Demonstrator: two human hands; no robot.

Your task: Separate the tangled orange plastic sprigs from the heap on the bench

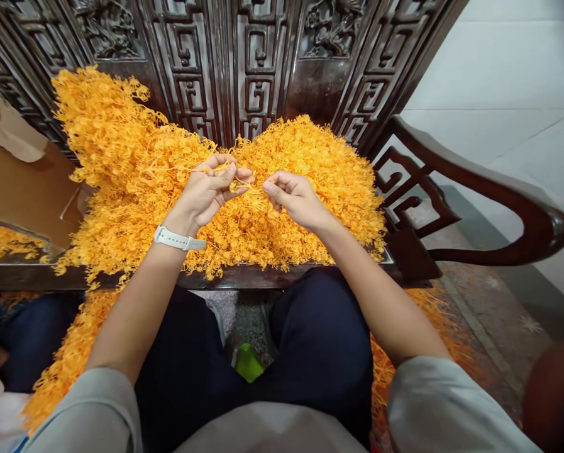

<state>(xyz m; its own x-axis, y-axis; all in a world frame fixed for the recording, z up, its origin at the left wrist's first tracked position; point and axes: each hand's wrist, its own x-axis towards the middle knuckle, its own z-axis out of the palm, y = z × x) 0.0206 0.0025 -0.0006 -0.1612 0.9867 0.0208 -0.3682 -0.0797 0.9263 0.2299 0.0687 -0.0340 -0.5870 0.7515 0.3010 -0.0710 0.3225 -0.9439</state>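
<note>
A large heap of curly orange-yellow strands (282, 233) covers the seat of a dark carved wooden bench. Above the heap, my left hand (213, 185), with a pale watch strap on its wrist, pinches a thin orange strand (182, 168) between thumb and fingers. Part of that strand curls near the fingertips. Just to its right, my right hand (291, 195) is closed, thumb against forefinger; whatever lies between those fingertips is too small to make out. A small gap separates the two hands.
The carved backrest (258, 63) rises behind the heap, and a curved armrest (498, 207) stands at the right. A cardboard box (27, 182) is at the left. More strands (78, 358) hang at the lower left. Another person's dark-clothed leg (36, 340) shows there.
</note>
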